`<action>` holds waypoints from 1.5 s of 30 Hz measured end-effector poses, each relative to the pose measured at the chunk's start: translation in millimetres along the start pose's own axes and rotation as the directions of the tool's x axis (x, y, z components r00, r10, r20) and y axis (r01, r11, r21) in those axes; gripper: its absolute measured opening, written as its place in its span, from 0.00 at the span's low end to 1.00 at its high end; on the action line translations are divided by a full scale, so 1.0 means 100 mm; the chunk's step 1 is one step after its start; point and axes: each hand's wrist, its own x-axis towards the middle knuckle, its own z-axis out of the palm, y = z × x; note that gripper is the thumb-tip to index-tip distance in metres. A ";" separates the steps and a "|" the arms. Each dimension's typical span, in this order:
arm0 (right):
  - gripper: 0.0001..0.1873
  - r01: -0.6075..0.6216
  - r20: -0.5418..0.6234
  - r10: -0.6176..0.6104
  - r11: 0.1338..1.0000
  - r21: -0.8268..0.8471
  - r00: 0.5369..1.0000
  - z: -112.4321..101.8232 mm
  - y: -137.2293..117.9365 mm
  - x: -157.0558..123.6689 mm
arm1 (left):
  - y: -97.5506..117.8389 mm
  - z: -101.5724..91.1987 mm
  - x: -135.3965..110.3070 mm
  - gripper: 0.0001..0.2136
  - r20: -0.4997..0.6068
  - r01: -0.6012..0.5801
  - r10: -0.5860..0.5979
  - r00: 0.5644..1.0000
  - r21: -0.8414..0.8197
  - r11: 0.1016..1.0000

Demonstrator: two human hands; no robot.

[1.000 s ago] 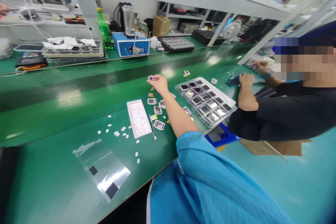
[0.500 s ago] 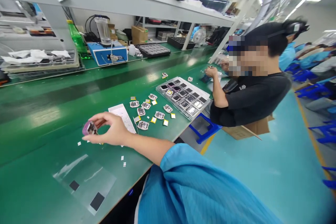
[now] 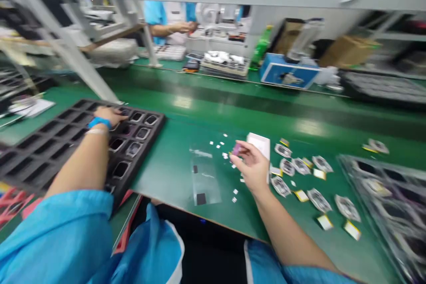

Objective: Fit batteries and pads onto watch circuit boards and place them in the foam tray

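Note:
My right hand (image 3: pixel 254 164) pinches a small purple part (image 3: pixel 237 149) over the green bench, above scattered white paper bits. My left hand (image 3: pixel 111 116), with a blue wristband, reaches over a black compartment tray (image 3: pixel 49 142) at the left; its fingers rest at a cell near the tray's far edge, and motion blur hides whether they hold anything. Some tray cells hold small framed parts (image 3: pixel 142 133). A clear film sheet (image 3: pixel 204 176) with dark squares lies between the two hands.
Several loose small parts (image 3: pixel 319 199) and yellow tabs lie right of my right hand, beside a white card (image 3: pixel 261 143). A clear blister tray (image 3: pixel 389 186) sits at far right. A blue box (image 3: pixel 288 73) and a green bottle (image 3: pixel 261 49) stand across the belt. Another worker's arms (image 3: pixel 166 29) show beyond.
The view has swung left, bringing the black tray and my left hand into sight. My right hand still pinches the purple part, now near the white card.

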 end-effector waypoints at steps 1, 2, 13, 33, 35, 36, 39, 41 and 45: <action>0.21 0.005 -0.006 -0.005 1.000 -0.012 1.000 0.00 0.01 -0.01 | -0.19 0.01 0.01 0.18 0.004 0.049 -0.049 0.999 0.000 0.999; 0.22 0.016 -0.010 -0.017 1.000 -0.024 1.000 0.00 0.02 -0.02 | -0.30 0.03 0.03 0.18 0.006 0.081 -0.081 0.997 -0.006 0.997; 0.21 0.102 -0.002 -0.102 0.994 -0.051 0.995 0.00 -0.02 -0.10 | -0.44 0.27 0.27 0.31 -0.059 0.100 -0.109 0.992 -0.133 0.986; 0.22 0.098 0.012 -0.097 0.990 -0.100 0.995 -0.02 0.01 -0.13 | -0.48 0.32 0.32 0.28 -0.067 0.118 -0.135 0.989 -0.209 0.971; 0.23 0.098 0.018 -0.097 0.990 -0.101 0.995 -0.02 0.01 -0.13 | -0.49 0.33 0.32 0.27 -0.072 0.123 -0.141 0.987 -0.213 0.969; 0.23 0.101 0.020 -0.099 0.990 -0.101 0.995 -0.02 0.01 -0.13 | -0.49 0.34 0.32 0.26 -0.073 0.128 -0.146 0.987 -0.215 0.968; 0.23 0.116 0.024 -0.114 0.988 -0.105 0.993 -0.02 0.00 -0.12 | -0.50 0.36 0.33 0.24 -0.077 0.139 -0.160 0.984 -0.223 0.965; 0.22 0.121 0.027 -0.119 0.987 -0.105 0.993 -0.02 0.00 -0.12 | -0.51 0.38 0.33 0.23 -0.079 0.144 -0.165 0.983 -0.227 0.963; 0.23 0.113 0.023 -0.111 0.990 -0.089 0.994 -0.01 0.00 -0.12 | -0.51 0.39 0.33 0.22 -0.081 0.141 -0.165 0.983 -0.237 0.961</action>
